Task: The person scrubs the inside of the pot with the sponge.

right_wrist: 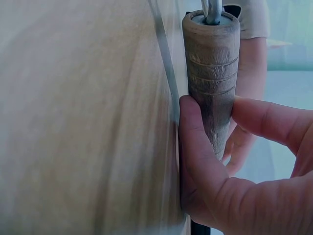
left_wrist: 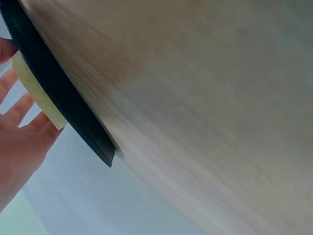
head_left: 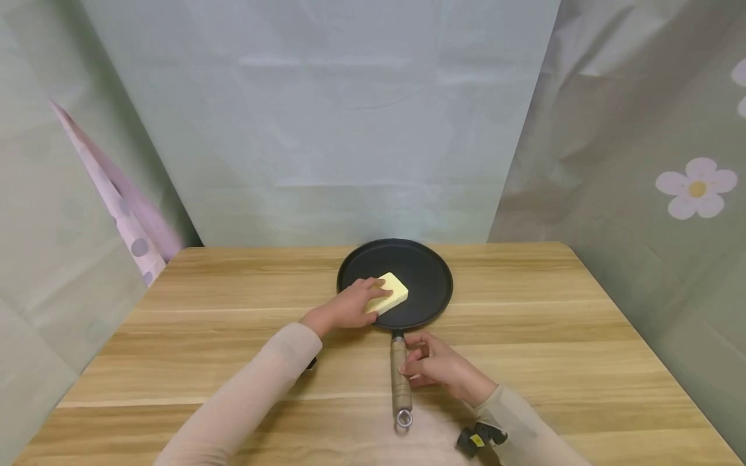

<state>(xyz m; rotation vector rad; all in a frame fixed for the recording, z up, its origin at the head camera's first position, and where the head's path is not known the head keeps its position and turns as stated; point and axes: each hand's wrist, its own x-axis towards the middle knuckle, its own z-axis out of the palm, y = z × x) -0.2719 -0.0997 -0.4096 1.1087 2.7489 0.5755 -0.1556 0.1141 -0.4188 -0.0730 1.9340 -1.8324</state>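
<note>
A flat black frying pan point(head_left: 428, 285) rests near the table's far edge, its wooden handle point(head_left: 399, 382) pointing toward me. On the pan lies a pale yellow sponge point(head_left: 393, 289). My left hand point(head_left: 352, 304) grips the sponge from the left, fingers over its top and thumb at the near side. The left wrist view shows the sponge point(left_wrist: 39, 93) flat against the dark pan point(left_wrist: 63, 93), below the spread fingers. Right of the handle, my right hand point(head_left: 440, 366) pinches it between thumb and fingers. Close up, the right wrist view shows fingertips on both sides of the handle point(right_wrist: 212, 73).
The wood-grain table point(head_left: 233, 291) extends to both sides of the pan. Pale sheeting point(head_left: 350, 129) hangs behind it, with flower-printed sheeting point(head_left: 629, 194) at the right. A black wrist device point(head_left: 480, 439) sits by the right sleeve.
</note>
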